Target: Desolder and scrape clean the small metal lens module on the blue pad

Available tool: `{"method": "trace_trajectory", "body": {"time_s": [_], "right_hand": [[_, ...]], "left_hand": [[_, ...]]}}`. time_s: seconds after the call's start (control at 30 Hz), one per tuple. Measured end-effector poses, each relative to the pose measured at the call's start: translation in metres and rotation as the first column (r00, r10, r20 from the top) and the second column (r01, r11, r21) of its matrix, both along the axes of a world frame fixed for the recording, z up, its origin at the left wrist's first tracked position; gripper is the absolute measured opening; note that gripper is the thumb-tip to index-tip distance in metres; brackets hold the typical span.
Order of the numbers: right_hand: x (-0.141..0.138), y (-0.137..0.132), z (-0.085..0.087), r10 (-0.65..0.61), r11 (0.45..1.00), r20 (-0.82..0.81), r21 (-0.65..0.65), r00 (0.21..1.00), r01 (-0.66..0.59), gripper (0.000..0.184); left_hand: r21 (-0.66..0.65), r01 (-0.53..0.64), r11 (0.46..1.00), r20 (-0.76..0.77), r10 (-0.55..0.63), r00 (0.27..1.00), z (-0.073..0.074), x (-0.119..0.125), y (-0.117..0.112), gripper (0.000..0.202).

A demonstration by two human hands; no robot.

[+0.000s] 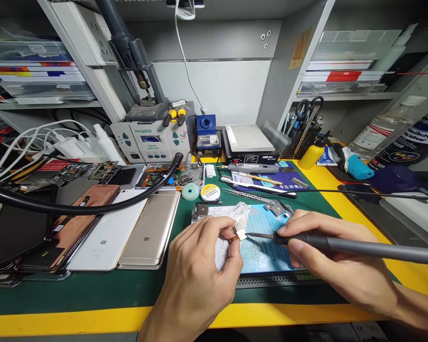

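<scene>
My left hand (199, 263) is closed, pinching a small flex-cable part (238, 232) with a silvery metal end and a brownish strip between thumb and index finger. In my right hand (337, 251) is a soldering iron (328, 243), gripped near the front of its long dark handle. Its thin pointed tip meets or nearly meets the right side of the small part; exact contact is hard to tell. Beneath both hands lie a blue work mat (266, 251) and printed papers (223, 211). A small circuit board (277, 208) rests behind the iron's tip.
Gold (148, 230) and white (105, 232) phones lie to the left. A thick black hose (92, 209) arches over them from the hot-air station (153, 140). Tweezers (248, 194), a white brush (257, 186) and a round yellow-labelled tin (210, 192) sit behind the mat. Bottles (383, 128) stand at right.
</scene>
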State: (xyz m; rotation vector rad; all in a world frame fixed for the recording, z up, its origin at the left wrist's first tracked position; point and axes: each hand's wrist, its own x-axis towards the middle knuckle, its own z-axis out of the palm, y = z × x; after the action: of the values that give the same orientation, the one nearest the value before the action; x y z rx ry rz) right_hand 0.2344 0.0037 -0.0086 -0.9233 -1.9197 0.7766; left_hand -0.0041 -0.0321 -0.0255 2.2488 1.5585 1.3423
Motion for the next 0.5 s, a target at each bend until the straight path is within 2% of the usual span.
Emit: {"method": "trace_trajectory", "body": {"time_s": [0.23, 0.5], "right_hand": [[0.0024, -0.0011, 0.0001, 0.011, 0.999, 0.013, 0.049, 1.000, -0.012, 0.024], [-0.0012, 0.0007, 0.0027, -0.013, 1.000, 0.009, 0.005, 1.000, 0.012, 0.022]], "left_hand": [[0.012, 0.004, 1.000, 0.001, -0.004, 1.000, -0.0004, 0.0005, -0.0008, 0.019], [0.017, 0.006, 1.000, -0.006, -0.006, 1.000, 0.0001, 0.0011, 0.0002, 0.017]]}}
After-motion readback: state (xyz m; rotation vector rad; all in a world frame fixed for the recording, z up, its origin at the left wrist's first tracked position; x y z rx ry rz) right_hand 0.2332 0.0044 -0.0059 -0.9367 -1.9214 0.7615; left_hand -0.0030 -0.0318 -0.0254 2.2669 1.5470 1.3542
